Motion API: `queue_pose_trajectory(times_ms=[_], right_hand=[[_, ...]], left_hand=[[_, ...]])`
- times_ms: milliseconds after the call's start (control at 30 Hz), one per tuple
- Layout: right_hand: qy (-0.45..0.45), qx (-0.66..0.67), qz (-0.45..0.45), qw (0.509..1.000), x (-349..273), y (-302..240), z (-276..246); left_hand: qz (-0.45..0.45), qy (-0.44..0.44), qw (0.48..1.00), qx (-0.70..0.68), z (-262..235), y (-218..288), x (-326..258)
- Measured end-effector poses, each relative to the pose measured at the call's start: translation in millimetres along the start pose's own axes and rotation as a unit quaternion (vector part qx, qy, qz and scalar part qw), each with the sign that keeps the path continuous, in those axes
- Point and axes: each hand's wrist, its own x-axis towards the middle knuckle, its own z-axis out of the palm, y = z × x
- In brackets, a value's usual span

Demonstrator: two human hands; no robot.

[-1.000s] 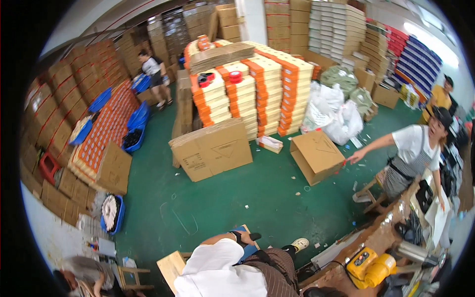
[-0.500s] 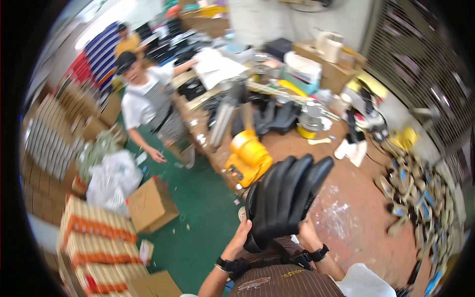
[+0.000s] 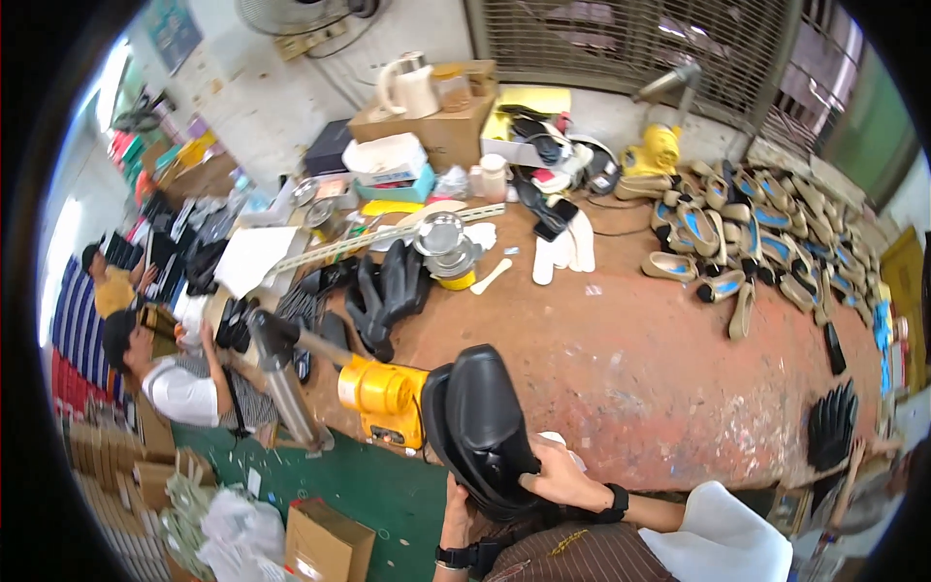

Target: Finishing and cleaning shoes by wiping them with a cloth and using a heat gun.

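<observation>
Starting far left of the worktop [image 3: 621, 359], a seated person in a white top [image 3: 184, 383] is seen beside stacked cardboard boxes [image 3: 325, 543] on the green floor. At the worktop's left edge a grey metal post [image 3: 286, 388] rises, and a yellow machine [image 3: 383, 398] is mounted just right of it. A stack of black shoe soles [image 3: 480, 427] is held at the worktop's near edge, touching the yellow machine's right side. The left hand [image 3: 456, 504] is placed under the stack, its grip largely hidden, so whether it is closed cannot be told. The right hand [image 3: 562, 475] is closed around the stack's right side, with fingers [image 3: 533, 478] pressed on the black surface. Further back on the worktop, black soles [image 3: 388, 291], round metal tins [image 3: 441, 242] and white insoles [image 3: 567, 247] are scattered. At the worktop's far right, a heap of beige and blue shoes [image 3: 737, 233] is piled.
</observation>
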Motion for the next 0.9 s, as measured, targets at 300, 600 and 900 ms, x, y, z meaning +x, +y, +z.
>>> queue_pose_trajectory(times_ms=[300,600,900], right_hand=[[0.104,0.297,0.182,0.932,27.3,21.4,-3.5],[0.382,0.292,0.175,0.859,43.1,66.1,-51.2],[0.336,-0.129,0.406,0.840,10.7,283.6,-81.1]], left_hand=[[-0.057,0.045,0.996,-0.046,17.8,13.3,55.0],[-0.072,0.156,0.984,-0.038,-8.3,2.6,90.1],[-0.106,0.119,0.986,-0.057,44.2,80.3,50.7]])
